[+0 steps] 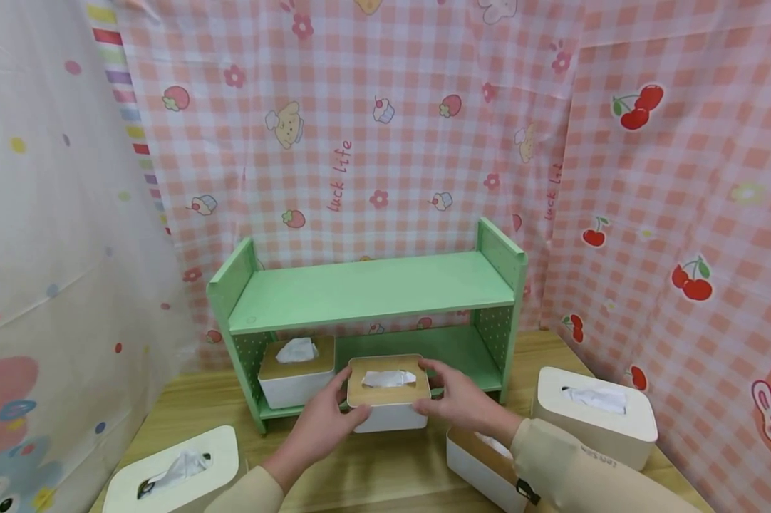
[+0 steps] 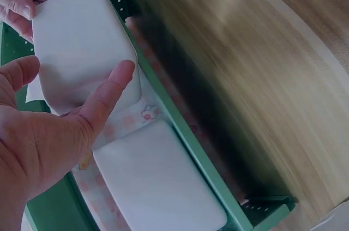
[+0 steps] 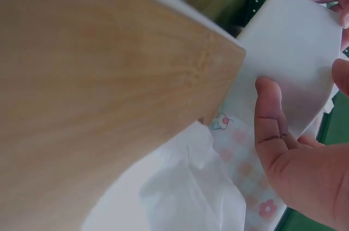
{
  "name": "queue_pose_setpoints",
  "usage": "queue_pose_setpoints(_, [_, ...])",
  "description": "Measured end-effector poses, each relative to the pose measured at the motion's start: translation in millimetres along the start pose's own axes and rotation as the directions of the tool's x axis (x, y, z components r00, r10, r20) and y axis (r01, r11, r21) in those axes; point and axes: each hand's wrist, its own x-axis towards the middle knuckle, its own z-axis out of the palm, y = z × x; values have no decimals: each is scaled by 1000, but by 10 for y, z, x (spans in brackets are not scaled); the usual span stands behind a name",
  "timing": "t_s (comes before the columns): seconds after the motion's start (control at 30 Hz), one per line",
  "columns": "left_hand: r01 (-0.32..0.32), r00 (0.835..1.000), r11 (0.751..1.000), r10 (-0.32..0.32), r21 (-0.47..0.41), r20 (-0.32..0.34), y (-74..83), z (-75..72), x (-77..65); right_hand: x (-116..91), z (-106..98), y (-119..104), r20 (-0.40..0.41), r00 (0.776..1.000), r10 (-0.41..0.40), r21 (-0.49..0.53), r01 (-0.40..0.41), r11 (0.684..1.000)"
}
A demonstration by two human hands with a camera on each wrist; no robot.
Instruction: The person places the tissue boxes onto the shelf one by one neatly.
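A tissue box with a wood-coloured lid and white sides is held between both hands at the front of the green rack's lower shelf. White tissue pokes from its slot. My left hand grips its left side, the thumb along the white front. On the opposite side my right hand grips it, with the thumb also on the front. Whether the box touches the shelf cannot be told. A similar tissue box stands on the lower shelf at the left end.
The green rack stands against a pink checked cloth. A wood-lidded tissue box lies below my right forearm. White-lidded tissue boxes stand on the wooden table at the left and right.
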Motion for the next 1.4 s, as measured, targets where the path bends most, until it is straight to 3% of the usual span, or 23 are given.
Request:
queue_pose_setpoints(0.47, [25,1000,999,-25,28,-6,-48,41,130,109,-29,8,1,1000,12,-71,-12,997])
queue_pose_setpoints(0.63, [3,1000,998,-2,70,-25,-67,46,184,161,-24,3,-12,999,38,-97,-39,995])
queue_pose_setpoints(0.97, [24,997,996,-18,88,-70,-20,47,217,250,-64,-21,-21,999,49,-157,-52,986])
queue_pose_setpoints(1.2, [68,997,998,-68,-11,-40,-17,37,237,273,-93,-18,-30,999,43,-155,-47,987])
queue_pose_setpoints(1.4, [71,996,997,-71,-3,-59,0,36,261,299,-117,-9,-33,998,62,-132,-66,989])
